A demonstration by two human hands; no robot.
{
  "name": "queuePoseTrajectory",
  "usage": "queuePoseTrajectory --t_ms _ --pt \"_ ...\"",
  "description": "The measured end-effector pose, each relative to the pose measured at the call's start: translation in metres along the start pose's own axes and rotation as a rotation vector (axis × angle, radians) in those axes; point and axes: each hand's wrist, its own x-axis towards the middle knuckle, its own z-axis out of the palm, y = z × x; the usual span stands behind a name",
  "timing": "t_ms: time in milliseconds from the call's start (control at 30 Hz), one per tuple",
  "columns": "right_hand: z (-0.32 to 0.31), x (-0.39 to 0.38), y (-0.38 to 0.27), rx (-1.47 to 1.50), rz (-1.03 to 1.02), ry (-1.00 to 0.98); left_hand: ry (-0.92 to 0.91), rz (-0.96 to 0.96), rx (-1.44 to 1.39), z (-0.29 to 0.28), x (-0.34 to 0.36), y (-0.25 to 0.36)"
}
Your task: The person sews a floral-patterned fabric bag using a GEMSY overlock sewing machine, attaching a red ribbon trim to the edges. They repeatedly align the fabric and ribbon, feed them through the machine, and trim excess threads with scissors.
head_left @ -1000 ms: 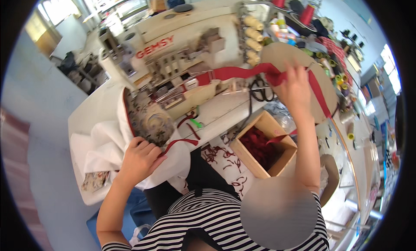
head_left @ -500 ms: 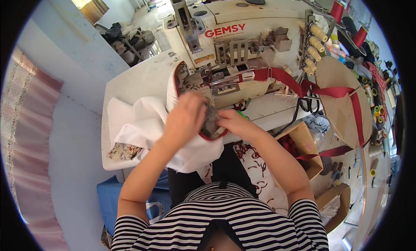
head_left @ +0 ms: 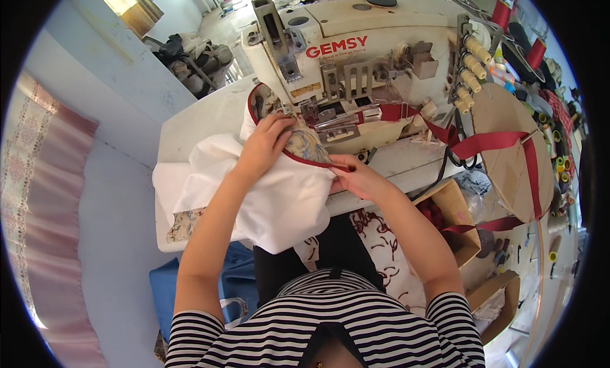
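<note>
A white garment (head_left: 279, 196) with a patterned inside and a red bound edge lies on the sewing table, bunched under the needle area of a cream industrial sewing machine (head_left: 381, 57). My left hand (head_left: 267, 142) presses on top of the fabric just left of the presser foot (head_left: 337, 130). Lower and to the right, my right hand (head_left: 356, 177) pinches the garment's red edge at the table's front. A red binding tape (head_left: 489, 139) runs from the right side into the machine's folder.
A round brown cardboard disc (head_left: 508, 146) carries the red tape at the right. An open cardboard box (head_left: 454, 215) with red scraps sits below the table (head_left: 197, 120) edge. Thread cones (head_left: 473, 63) line the machine's right. Blue cloth (head_left: 165, 285) lies on the floor at left.
My right hand left the red tape by the disc and came down to the garment. Both hands have slid the fabric toward the presser foot.
</note>
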Motion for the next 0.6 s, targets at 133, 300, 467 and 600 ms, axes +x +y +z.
queuePoseTrajectory --t_ms 133,300,467,600 --pt "-0.012 0.005 -0.002 0.145 0.017 -0.078 0.032 0.047 0.01 -0.006 0.009 0.031" --pt "-0.005 0.0 -0.009 0.036 0.08 -0.056 0.068 0.166 0.026 0.005 -0.019 0.074" --pt "-0.011 0.003 -0.004 0.042 0.081 -0.071 0.116 0.18 0.039 0.014 -0.019 0.065" --pt "-0.006 0.006 -0.01 0.053 0.046 -0.075 0.059 0.125 -0.027 0.01 -0.016 0.059"
